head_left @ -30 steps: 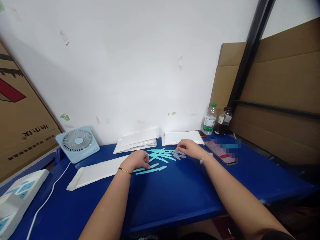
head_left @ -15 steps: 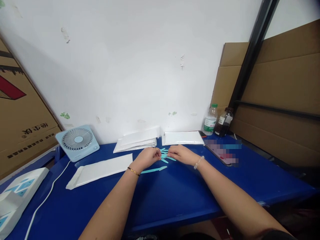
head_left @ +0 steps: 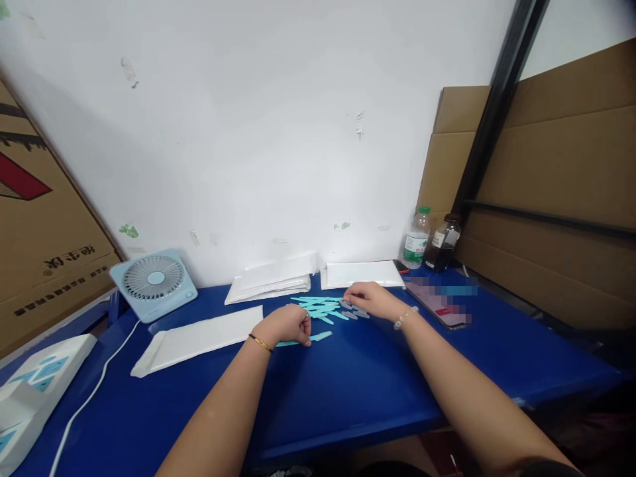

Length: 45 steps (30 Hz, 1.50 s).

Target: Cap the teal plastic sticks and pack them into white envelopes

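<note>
A pile of slim turquoise sticks (head_left: 320,308), shaped like eyebrow razors, lies between my hands on the blue table. One single turquoise razor (head_left: 322,336) lies closer to me, its wider end pointing right. Curled over its handle, my left hand (head_left: 288,326) has thumb and fingers pinched on it. Several small grey translucent pieces (head_left: 355,314) lie right of the pile. My right hand (head_left: 375,299) is just above them, fingertips pinched together at the pile's right end. Whatever those fingers hold is too small to make out.
Behind the pile lie two stacks of white padded envelopes (head_left: 271,281), and one more white envelope (head_left: 203,338) is at the left. A light-blue fan (head_left: 156,281), a power strip (head_left: 44,381), a phone (head_left: 432,301) and two bottles (head_left: 417,242) stand or lie around.
My left hand has moved left and toward me, from the pile to the single razor. My right hand has shifted slightly right, and more of the pile and the grey pieces now show.
</note>
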Available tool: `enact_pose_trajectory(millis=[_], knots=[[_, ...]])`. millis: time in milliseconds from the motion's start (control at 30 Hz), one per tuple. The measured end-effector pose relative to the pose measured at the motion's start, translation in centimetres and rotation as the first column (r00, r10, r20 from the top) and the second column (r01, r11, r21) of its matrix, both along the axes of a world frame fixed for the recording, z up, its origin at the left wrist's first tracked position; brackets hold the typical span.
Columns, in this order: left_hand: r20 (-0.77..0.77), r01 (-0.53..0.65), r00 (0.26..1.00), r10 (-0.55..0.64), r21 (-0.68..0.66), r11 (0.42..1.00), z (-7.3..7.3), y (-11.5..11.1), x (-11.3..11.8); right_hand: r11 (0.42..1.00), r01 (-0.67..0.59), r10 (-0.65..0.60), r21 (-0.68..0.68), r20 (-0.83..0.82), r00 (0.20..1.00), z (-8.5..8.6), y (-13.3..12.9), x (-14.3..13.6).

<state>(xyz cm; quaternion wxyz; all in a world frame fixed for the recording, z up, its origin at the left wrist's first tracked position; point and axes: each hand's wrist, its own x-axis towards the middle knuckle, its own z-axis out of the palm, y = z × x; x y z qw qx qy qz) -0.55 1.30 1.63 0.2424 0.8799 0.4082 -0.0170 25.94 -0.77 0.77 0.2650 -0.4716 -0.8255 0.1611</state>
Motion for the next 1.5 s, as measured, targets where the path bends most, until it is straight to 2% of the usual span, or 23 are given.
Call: enact_pose_trajectory(millis=[133, 200, 333, 500, 667, 767, 900, 1133, 1300, 1500], knots=[[0.052, -0.026, 0.998, 0.02, 0.117, 0.993, -0.3, -0.2, 1.0, 0.977, -0.171, 0.178, -0.128, 0.043, 0.983, -0.3, -0.8, -2.2], [0.103, -0.036, 0.995, 0.019, 0.166, 0.986, -0.2, -0.3, 1.4, 0.971, -0.2, 0.208, -0.135, 0.055, 0.976, -0.4, -0.9, -2.9], [0.214, -0.06, 0.977, 0.012, 0.218, 0.974, 0.1, -0.2, 1.6, 0.981, -0.159, 0.159, -0.112, -0.013, 0.987, -0.2, -0.5, -2.6], [0.26, -0.151, 0.963, 0.069, 0.312, 0.938, -0.2, 0.6, 0.8, 0.997, 0.007, -0.016, -0.083, -0.102, 0.995, -0.2, 0.5, 0.4], [0.387, -0.203, 0.915, 0.113, 0.199, 0.959, -1.4, 1.6, 0.4, 0.98, 0.132, -0.17, -0.146, -0.289, 0.942, -0.7, 1.1, 1.5], [0.452, -0.212, 0.884, 0.115, 0.171, 0.962, -1.6, 1.8, 0.6, 0.976, 0.117, -0.188, -0.185, -0.438, 0.879, -0.7, 1.1, 0.7], [0.463, -0.195, 0.878, 0.122, 0.113, 0.974, -1.5, 1.7, 0.9, 0.976, 0.076, -0.179, -0.205, -0.553, 0.814, -0.4, 0.8, 0.0], [0.501, -0.165, 0.856, 0.129, 0.029, 0.986, -1.0, 1.4, 1.0, 0.983, 0.021, -0.134, -0.18, -0.639, 0.758, -0.1, 0.5, 0.1], [0.513, -0.157, 0.847, 0.139, -0.008, 0.988, -0.7, 1.1, 1.0, 0.957, -0.089, -0.141, -0.275, -0.714, 0.685, -0.2, 0.4, -0.3], [0.527, -0.137, 0.839, 0.137, -0.038, 0.99, -0.7, 0.8, 1.2, 0.952, -0.049, -0.21, -0.301, -0.763, 0.611, -0.6, 0.6, -0.9]])
